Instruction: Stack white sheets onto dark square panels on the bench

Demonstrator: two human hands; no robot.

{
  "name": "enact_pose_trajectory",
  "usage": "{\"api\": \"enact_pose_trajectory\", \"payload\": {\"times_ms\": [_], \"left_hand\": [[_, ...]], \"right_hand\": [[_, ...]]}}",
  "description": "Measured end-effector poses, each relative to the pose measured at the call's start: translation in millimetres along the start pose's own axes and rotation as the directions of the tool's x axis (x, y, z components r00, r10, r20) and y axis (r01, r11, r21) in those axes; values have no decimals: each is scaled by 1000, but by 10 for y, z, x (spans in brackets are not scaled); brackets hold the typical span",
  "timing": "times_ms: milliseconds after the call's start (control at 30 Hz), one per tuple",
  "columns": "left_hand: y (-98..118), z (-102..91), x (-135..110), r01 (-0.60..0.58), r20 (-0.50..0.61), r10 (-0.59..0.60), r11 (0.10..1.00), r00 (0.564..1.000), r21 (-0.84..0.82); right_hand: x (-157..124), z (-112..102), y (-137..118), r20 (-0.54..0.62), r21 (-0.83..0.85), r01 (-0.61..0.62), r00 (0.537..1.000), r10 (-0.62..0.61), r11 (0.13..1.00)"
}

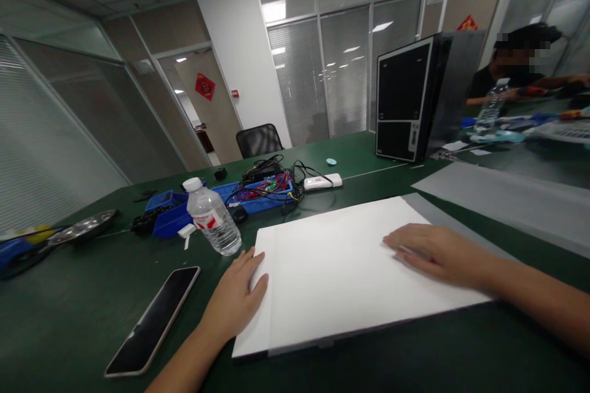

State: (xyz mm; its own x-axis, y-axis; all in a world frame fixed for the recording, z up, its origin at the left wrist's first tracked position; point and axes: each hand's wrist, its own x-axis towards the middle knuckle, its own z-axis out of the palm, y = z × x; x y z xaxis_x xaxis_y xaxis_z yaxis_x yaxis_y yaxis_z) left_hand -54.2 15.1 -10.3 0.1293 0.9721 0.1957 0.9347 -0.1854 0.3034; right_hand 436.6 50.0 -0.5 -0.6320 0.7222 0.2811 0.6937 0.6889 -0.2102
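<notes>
A large white sheet of paper (332, 270) lies in front of me, with a crease or narrow strip along its left side. Its front edge shows something dark and thin beneath it. My left hand (237, 295) rests at the sheet's left edge, thumb apart from the fingers. On the right part of the sheet my right hand (433, 252) lies palm down, fingers stretched out to the left. Grey sheet material (461, 227) shows from under the white paper at the right. Neither hand grips anything.
A water bottle (212, 218) stands just beyond my left hand, and a phone (154, 319) lies to its left. Farther back are blue bins (262, 199) with wires, a white power strip (322, 182) and a black computer tower (421, 98). A person (511, 67) sits at right.
</notes>
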Motion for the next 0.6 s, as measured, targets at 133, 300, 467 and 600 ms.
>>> {"api": "enact_pose_trajectory", "payload": {"times_ms": [133, 300, 467, 600], "left_hand": [[23, -22, 0, 7, -3, -7, 1000, 1000, -13], [32, -29, -6, 14, 13, -14, 1000, 1000, 3], [29, -14, -1, 12, 11, -12, 1000, 1000, -17], [8, 1, 0, 14, 9, -14, 1000, 1000, -16]], "right_hand": [[25, 40, -57, 1, 39, -7, 1000, 7, 999], [-16, -34, 111, -113, -4, -112, 987, 111, 994], [-92, -73, 360, -152, -93, -274, 954, 258, 957], [-74, -47, 353, -110, -87, -283, 956, 273, 955]]}}
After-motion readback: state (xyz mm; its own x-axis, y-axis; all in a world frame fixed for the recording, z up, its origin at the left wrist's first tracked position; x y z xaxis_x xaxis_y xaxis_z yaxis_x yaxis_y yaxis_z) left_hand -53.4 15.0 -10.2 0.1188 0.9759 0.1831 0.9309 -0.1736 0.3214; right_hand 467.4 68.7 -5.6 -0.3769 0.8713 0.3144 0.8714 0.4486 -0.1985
